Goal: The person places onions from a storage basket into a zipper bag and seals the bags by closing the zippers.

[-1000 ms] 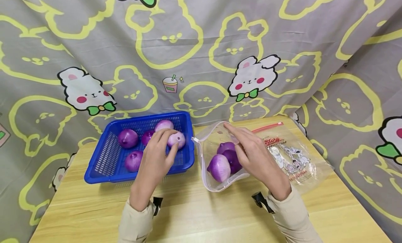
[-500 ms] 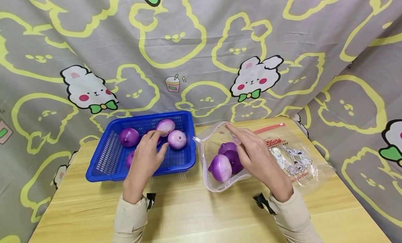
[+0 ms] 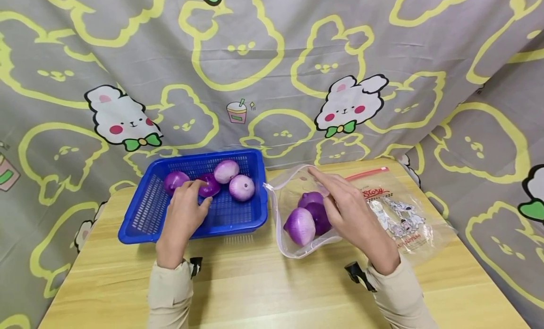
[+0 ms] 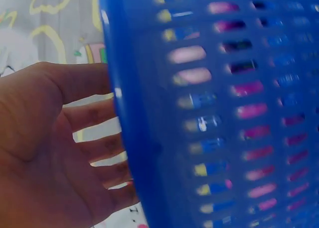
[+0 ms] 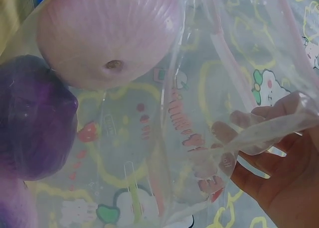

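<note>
In the head view my left hand (image 3: 182, 211) is over the blue basket (image 3: 229, 223), fingers bent downward and thumb apart. Close to its fingertips are a purple onion (image 3: 175, 181) and a dark purple onion (image 3: 208, 185); what lies beneath the palm is hidden. The left wrist view shows this hand (image 4: 55, 148) behind the basket's rim (image 4: 122, 118). My right hand (image 3: 350, 208) holds the side of a clear zip bag (image 3: 277, 220), its mouth spread. Inside are a pale purple onion (image 3: 300, 226) and darker ones (image 3: 319, 219). In the right wrist view, bag film covers the right fingers (image 5: 227, 133).
Two pale onions (image 3: 241, 187) sit at the basket's right side. A second clear bag (image 3: 403, 215) with a red zip strip lies flat on the wooden table (image 3: 255, 291), right of my right hand. Behind the table hangs a grey patterned curtain (image 3: 263, 50).
My left hand has moved left within the basket, away from the pale onions, and now covers the front-left onion seen before. The right hand keeps its hold on the bag.
</note>
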`<state>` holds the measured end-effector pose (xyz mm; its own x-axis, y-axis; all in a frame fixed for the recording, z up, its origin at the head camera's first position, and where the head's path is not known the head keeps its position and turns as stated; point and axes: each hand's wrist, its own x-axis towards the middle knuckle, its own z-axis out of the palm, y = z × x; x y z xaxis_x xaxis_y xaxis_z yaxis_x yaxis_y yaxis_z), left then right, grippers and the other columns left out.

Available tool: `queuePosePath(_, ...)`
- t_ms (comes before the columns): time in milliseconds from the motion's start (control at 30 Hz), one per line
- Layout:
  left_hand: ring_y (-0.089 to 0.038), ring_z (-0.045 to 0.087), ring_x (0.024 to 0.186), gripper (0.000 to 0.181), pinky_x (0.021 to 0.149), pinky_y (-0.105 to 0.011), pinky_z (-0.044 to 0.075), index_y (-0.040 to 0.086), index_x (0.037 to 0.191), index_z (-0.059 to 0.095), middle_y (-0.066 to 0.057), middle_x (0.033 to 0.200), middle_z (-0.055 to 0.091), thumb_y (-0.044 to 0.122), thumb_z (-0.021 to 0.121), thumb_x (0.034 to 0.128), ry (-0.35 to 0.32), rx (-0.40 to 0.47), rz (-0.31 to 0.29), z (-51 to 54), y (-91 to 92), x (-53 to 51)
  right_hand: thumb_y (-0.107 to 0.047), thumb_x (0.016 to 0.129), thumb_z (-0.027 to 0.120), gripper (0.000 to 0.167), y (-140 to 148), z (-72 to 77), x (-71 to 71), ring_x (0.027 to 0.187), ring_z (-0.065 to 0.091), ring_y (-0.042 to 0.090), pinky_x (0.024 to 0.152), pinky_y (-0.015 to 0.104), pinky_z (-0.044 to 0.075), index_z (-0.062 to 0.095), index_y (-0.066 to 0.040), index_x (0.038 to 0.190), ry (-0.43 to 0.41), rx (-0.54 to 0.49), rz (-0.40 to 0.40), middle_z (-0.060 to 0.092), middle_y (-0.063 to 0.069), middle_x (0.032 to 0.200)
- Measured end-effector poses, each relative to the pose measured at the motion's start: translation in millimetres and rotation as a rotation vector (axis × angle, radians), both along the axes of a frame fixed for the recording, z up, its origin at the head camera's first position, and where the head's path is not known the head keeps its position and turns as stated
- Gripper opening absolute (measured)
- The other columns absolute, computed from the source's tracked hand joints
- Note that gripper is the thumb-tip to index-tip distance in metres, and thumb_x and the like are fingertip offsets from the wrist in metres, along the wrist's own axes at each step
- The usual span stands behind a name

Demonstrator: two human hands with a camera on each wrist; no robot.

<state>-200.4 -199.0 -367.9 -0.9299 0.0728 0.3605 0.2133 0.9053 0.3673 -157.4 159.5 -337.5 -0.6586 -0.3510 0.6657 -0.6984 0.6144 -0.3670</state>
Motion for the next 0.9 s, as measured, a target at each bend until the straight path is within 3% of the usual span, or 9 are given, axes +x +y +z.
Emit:
queuePosePath(200,-0.055,0.056,0.105,0.037,0.092,-0.066,0.043,-0.008,0.116,0.063,-0.034,0.119,0.059,0.007,0.074,0.0843,-0.012,-0.005,0.039,-3.4,-14.5,-3.1,0.01,0.087,0.051,0.061,1.2,-0.2,0.8,0.118,0.06,0.022,0.08,0.033,0.045,0.05,-0.006,0.146,-0.01,0.001,-0.014,0.057,0.009,0.142)
queuePosePath(333,-0.057,0.055,0.106,0.039,0.091,-0.066,0.043,-0.008,0.118,0.062,-0.035,0.121,0.058,0.009,0.073,0.0842,-0.075,-0.011,0.069,-5.2,-22.3,-3.4,0.01,0.087,0.05,0.061,1.6,-0.5,0.9,0.114,0.061,0.022,0.079,0.033,0.045,0.05,-0.007,0.146,-0.013,0.0,-0.017,0.057,0.009,0.142)
queuePosePath(600,-0.052,0.056,0.103,0.045,0.087,-0.064,0.046,-0.01,0.123,0.058,-0.035,0.118,0.057,0.015,0.072,0.087,-0.331,-0.038,0.098,-13.9,-32.1,-2.9,-0.002,0.094,0.053,0.056,2.7,2.4,3.0,0.12,0.059,0.019,0.093,0.038,0.049,0.046,-0.012,0.149,-0.075,0.002,0.015,0.056,0.005,0.143)
queuePosePath(900,-0.053,0.054,0.109,0.052,0.088,-0.067,0.044,-0.008,0.128,0.053,-0.037,0.125,0.054,0.018,0.069,0.0869,-0.394,-0.022,0.135,-24.3,-42.4,-4.7,-0.005,0.094,0.054,0.063,3.8,5.9,3.5,0.131,0.051,0.021,0.103,0.045,0.043,0.039,-0.021,0.154,-0.168,0.057,0.047,0.047,0.001,0.151)
